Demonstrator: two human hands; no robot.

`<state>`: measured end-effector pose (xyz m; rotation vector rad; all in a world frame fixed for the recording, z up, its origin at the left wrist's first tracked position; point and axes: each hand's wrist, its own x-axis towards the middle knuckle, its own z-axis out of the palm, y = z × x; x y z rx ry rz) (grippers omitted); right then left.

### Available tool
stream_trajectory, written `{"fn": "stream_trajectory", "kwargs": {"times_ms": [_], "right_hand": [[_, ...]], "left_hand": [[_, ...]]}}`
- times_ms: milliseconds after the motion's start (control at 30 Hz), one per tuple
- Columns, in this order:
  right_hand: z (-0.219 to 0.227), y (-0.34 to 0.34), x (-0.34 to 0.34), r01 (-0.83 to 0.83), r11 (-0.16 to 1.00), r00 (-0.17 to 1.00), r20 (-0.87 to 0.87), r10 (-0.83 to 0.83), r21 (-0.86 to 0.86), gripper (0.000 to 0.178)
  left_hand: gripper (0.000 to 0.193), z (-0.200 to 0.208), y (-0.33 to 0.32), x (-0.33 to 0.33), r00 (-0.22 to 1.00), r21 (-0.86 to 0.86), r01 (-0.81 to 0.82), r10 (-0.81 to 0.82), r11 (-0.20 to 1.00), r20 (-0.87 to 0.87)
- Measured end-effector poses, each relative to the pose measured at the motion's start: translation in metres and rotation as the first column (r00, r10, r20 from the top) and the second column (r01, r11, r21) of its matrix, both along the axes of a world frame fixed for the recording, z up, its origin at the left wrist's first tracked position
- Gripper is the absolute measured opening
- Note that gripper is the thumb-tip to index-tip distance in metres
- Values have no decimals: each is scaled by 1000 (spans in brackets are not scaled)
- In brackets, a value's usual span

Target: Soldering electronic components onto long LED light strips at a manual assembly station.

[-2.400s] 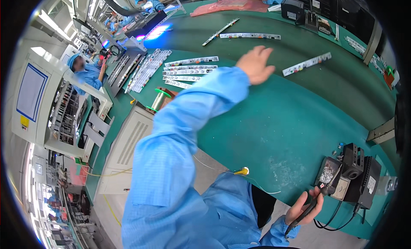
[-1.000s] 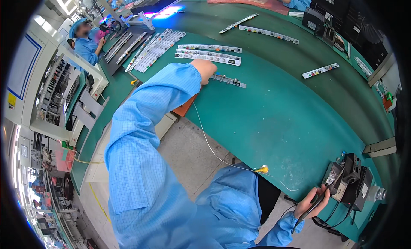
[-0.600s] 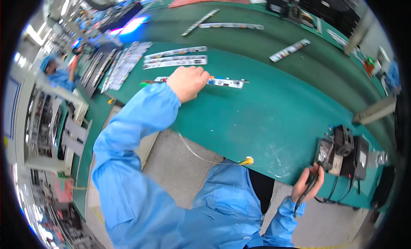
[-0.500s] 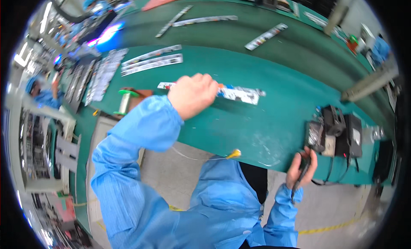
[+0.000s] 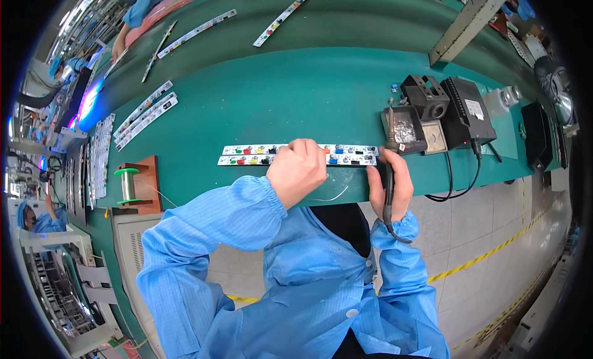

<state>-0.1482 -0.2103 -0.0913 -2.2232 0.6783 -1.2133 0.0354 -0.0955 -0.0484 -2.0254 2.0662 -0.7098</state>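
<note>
Spanning the view, a green bench is topped by two circuit strips

Near the front edge, the strips are laid side by side, running left to right. Across their middle, the left hand is closed on them. By the right hand, just beside their right end, a soldering iron is clamped between thumb and fingers. A brown stand at left is fitted with a wire spool.

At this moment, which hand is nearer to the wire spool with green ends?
Left. The left hand is at the circuit strips, right of the spool; the right hand, holding the soldering iron, is farther right.
</note>
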Motion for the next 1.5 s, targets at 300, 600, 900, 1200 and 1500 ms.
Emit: {"fn": "stream_trajectory", "kwargs": {"times_ms": [300, 600, 900, 1200, 1500], "right_hand": [[15, -3, -8, 6, 999, 999, 36, -4, -49, 39], [27, 4, -10, 31, 999, 998, 47, -30, -19, 40], [30, 0, 0, 44, 999, 999, 19, -44, 11, 42], [24, -1, 0, 98, 995, 988, 125, -95, -25, 45], [24, 3, -4, 125, 991, 991, 60, -122, -52, 43]], "left_hand": [[14, 34, 17, -6, 957, 94, 82, -52, 992, -286], [18, 44, 100, 54, 734, -224, -558, 350, 799, -582], [22, -11, 109, 84, 377, -31, -677, 311, 735, -873], [24, -20, 116, 78, 225, -31, -704, 182, 710, -957], [15, -23, 116, 91, 35, 93, -660, 153, 745, -988]]}}
